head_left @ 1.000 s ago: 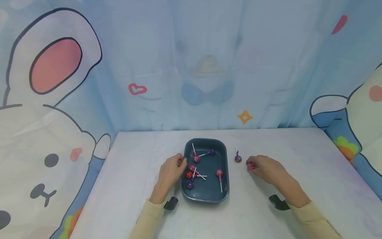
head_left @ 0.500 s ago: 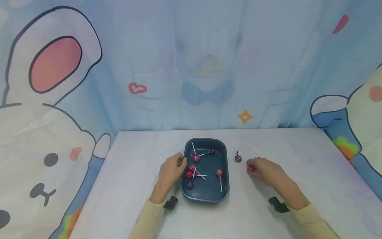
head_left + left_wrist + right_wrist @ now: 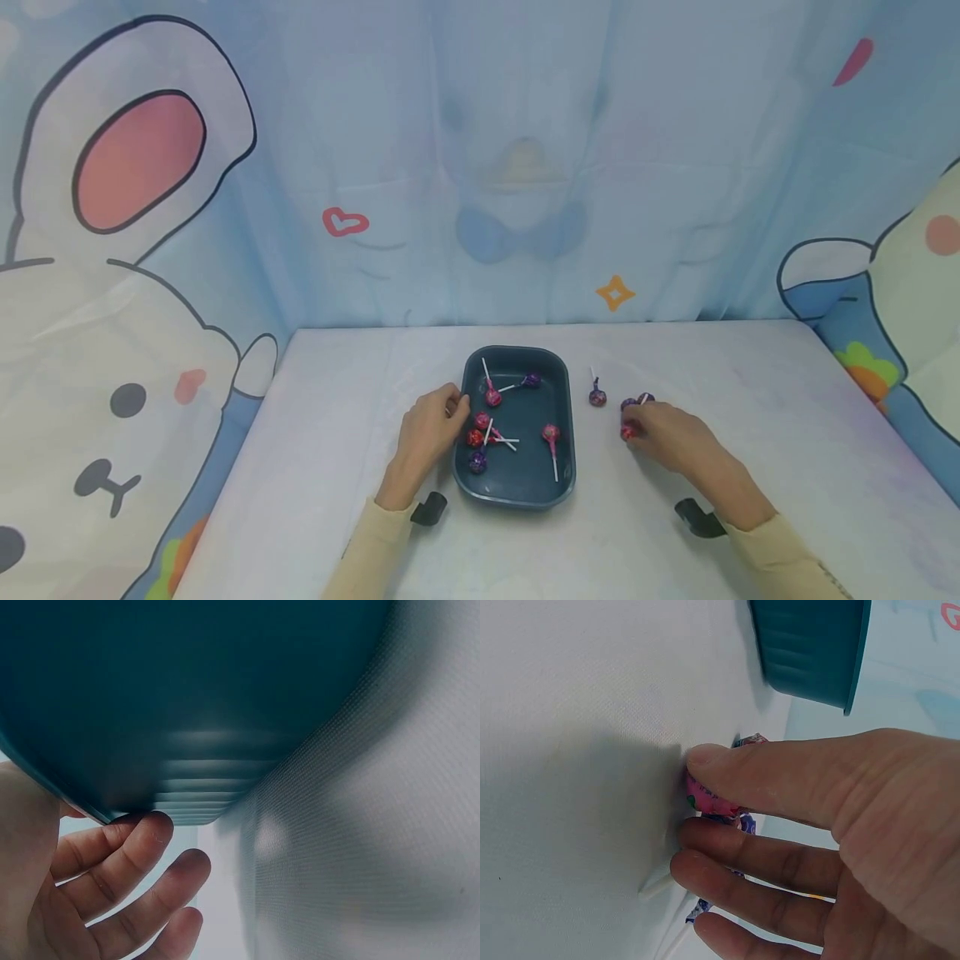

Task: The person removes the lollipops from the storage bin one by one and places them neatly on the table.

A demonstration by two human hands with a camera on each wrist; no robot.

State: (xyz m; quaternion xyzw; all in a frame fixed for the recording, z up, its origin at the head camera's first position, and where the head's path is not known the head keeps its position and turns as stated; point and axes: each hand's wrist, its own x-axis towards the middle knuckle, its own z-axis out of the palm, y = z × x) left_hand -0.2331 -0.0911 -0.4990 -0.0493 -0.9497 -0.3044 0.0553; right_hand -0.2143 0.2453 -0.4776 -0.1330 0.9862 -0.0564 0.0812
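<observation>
A dark teal plastic tray holds several wrapped lollipops, one of them a pink lollipop at its right side. My left hand grips the tray's left rim; in the left wrist view its fingers curl against the outer wall. Right of the tray, my right hand pinches a pink-red lollipop between thumb and forefinger, down at the tabletop. Purple-wrapped lollipops lie just beyond those fingertips, partly hidden by the hand. Another dark purple lollipop lies alone between tray and hand, stick pointing away.
A white cloth covers the table. Behind it hangs a pale blue curtain printed with cartoon figures. Each wrist carries a black camera mount, such as the right one.
My right hand has shifted slightly nearer with the pink-red lollipop, and purple lollipops behind it have come into sight. The left hand and the tray have stayed in place.
</observation>
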